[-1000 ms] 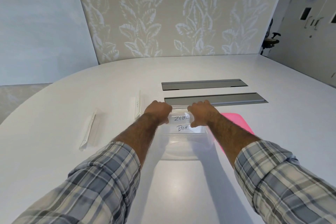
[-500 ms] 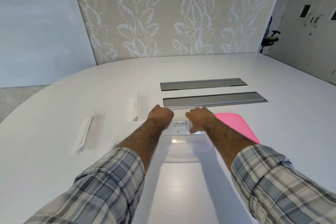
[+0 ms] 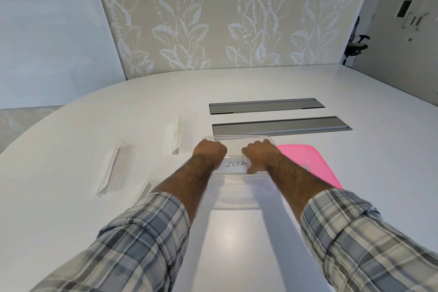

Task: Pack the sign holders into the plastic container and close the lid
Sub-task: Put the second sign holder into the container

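The left hand (image 3: 209, 150) and right hand (image 3: 259, 153) clamp the ZEBRA holder (image 3: 234, 165), seemingly seating it in the container (image 3: 237, 199). Next: let go, then fetch the holders (image 3: 112, 168) lying left.

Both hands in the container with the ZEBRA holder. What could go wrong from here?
1. The left hand and right hand grip the ZEBRA sign holder inside the clear container; pushing it down could slide the container or wedge the holder askew.
2. The left sleeve lies right beside a sign holder on the table; drawing back might knock it.
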`<state>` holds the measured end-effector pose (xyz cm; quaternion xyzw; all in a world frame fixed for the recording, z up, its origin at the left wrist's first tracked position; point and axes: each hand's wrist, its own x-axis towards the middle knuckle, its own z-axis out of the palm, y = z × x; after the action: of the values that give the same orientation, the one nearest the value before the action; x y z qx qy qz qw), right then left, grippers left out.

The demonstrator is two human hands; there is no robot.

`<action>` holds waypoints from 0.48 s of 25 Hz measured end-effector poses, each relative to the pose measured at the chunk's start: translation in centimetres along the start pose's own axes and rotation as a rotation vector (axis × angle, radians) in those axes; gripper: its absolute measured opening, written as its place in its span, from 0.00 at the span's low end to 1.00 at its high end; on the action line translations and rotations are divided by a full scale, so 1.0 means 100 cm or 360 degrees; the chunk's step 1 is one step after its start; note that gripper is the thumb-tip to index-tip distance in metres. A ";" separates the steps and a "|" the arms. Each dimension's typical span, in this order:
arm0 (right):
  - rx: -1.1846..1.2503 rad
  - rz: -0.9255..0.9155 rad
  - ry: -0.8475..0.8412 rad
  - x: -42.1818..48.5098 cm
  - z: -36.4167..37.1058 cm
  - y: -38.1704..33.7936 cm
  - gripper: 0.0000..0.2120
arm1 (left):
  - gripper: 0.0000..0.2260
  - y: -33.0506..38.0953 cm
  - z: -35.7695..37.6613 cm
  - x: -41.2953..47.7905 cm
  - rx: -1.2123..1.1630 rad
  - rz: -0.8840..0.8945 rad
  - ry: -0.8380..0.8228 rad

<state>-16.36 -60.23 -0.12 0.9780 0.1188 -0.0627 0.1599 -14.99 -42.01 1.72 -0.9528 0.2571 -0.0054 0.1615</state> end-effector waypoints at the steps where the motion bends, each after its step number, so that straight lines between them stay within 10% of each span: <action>1: -0.0001 -0.0003 -0.0002 0.000 0.000 0.000 0.25 | 0.09 0.000 0.001 0.000 0.0003 0.0000 0.0005; 12: 0.0223 -0.0026 0.0194 -0.001 -0.024 0.009 0.28 | 0.16 -0.017 -0.015 -0.014 -0.0306 0.0051 0.0003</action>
<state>-16.00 -60.28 2.42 0.9877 0.1317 -0.0124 0.0830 -15.48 -40.41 3.75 -0.9596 0.2719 0.0210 0.0692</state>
